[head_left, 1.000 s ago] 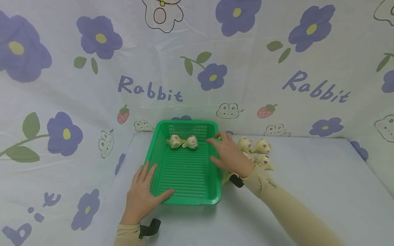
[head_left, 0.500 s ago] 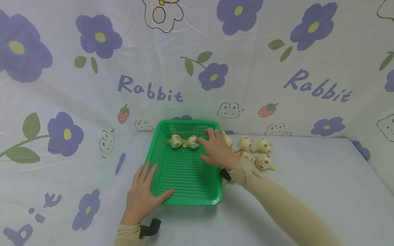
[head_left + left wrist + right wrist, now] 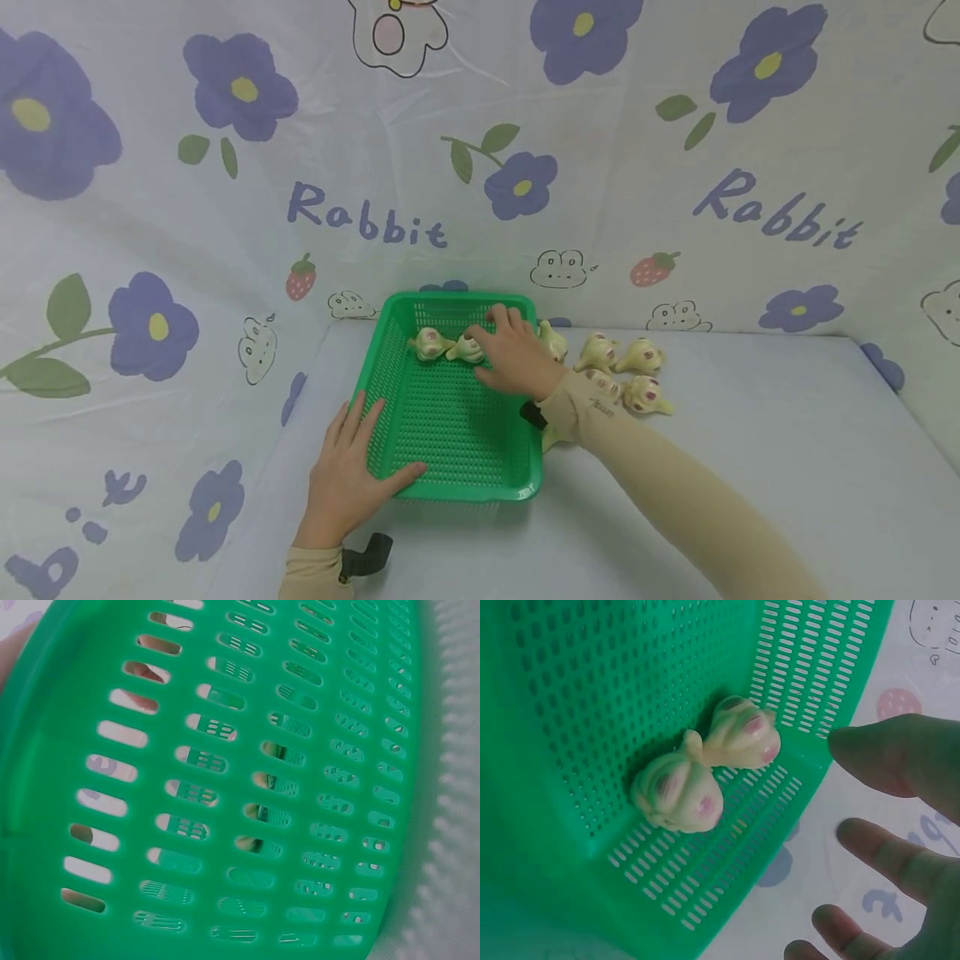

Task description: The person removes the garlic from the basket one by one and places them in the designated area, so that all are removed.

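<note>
A green perforated plastic basket stands on the white table. Inside it, at the far end, two garlic bulbs lie side by side, the left bulb and the right bulb. Over the basket's right side hovers my right hand, its fingers apart and nothing between them; the fingertips overlap the right bulb in the head view. The right wrist view shows both garlic bulbs on the basket floor, apart from the spread fingers. My left hand rests on the basket's near left corner, fingers straight on the rim.
Right of the basket, several more garlic bulbs lie on the table, some partly behind the right forearm. A flower-printed cloth hangs behind and at the sides. Through the basket wall in the left wrist view, bits of the inside show.
My right hand has moved left from the basket's right rim to above the bulbs inside, uncovering a garlic bulb just outside the basket. The left hand and basket stay put.
</note>
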Demonstrator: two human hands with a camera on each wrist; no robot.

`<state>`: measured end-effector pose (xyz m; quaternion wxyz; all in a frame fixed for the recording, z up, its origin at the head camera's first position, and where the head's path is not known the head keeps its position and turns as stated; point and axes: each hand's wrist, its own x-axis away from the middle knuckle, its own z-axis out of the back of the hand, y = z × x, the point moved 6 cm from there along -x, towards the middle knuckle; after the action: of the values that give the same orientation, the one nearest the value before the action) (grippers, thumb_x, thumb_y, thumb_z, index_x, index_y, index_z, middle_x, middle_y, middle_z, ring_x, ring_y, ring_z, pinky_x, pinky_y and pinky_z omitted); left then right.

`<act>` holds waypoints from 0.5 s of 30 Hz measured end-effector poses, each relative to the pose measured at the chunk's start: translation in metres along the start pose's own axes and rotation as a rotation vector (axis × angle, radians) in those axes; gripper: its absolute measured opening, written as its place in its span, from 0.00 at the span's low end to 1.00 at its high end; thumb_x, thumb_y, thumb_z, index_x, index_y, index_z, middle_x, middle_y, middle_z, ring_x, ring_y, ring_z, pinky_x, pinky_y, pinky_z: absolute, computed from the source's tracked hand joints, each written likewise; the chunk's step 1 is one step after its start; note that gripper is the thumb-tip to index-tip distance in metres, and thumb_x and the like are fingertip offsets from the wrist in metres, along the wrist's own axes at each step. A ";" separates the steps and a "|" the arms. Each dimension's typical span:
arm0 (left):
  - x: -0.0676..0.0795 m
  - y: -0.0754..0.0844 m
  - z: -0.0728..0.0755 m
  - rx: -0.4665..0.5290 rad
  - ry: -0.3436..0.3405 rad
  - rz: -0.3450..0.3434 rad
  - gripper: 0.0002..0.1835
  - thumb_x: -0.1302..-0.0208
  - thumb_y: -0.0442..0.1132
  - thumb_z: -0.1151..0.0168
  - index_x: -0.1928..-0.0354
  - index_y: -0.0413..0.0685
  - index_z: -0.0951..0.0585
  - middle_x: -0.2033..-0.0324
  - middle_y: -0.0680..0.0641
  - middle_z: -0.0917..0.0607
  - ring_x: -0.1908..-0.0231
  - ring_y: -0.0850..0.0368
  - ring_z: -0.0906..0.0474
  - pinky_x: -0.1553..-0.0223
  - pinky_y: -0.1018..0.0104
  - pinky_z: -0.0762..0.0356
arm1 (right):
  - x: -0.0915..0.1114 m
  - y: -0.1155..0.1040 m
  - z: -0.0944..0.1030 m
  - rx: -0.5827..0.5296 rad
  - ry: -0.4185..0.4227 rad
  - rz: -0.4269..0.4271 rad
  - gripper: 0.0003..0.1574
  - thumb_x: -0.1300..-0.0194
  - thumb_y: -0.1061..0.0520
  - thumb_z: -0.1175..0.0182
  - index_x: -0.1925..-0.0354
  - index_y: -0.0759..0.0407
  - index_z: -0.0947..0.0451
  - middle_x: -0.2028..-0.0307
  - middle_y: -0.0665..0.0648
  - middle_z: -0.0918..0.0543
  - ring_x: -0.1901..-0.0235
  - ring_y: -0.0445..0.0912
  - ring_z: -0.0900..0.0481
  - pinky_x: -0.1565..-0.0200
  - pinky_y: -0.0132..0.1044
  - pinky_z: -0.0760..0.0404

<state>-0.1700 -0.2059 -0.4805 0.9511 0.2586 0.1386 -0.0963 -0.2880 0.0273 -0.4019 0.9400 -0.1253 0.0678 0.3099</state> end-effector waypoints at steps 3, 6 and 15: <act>0.000 0.000 0.001 0.002 0.005 -0.001 0.59 0.47 0.72 0.27 0.20 0.49 0.36 0.18 0.40 0.43 0.20 0.35 0.48 0.39 0.25 0.28 | -0.006 -0.002 -0.002 0.001 0.020 0.008 0.34 0.31 0.55 0.34 0.30 0.56 0.28 0.35 0.73 0.33 0.42 0.64 0.33 0.47 0.57 0.25; 0.000 0.000 0.002 0.003 0.010 -0.004 0.59 0.48 0.72 0.27 0.20 0.48 0.36 0.19 0.39 0.42 0.20 0.34 0.48 0.39 0.25 0.28 | -0.013 -0.002 -0.005 -0.006 0.013 -0.005 0.36 0.31 0.55 0.34 0.27 0.55 0.30 0.34 0.73 0.35 0.41 0.65 0.34 0.48 0.57 0.25; 0.001 -0.001 0.001 0.004 0.009 -0.004 0.59 0.47 0.71 0.27 0.20 0.48 0.36 0.19 0.40 0.42 0.21 0.34 0.47 0.40 0.25 0.26 | -0.031 -0.001 -0.019 0.026 -0.057 -0.067 0.38 0.28 0.53 0.35 0.24 0.52 0.34 0.31 0.73 0.38 0.39 0.64 0.36 0.47 0.55 0.25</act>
<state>-0.1694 -0.2068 -0.4804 0.9498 0.2606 0.1432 -0.0972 -0.3135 0.0039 -0.4137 0.9530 -0.1063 0.0410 0.2807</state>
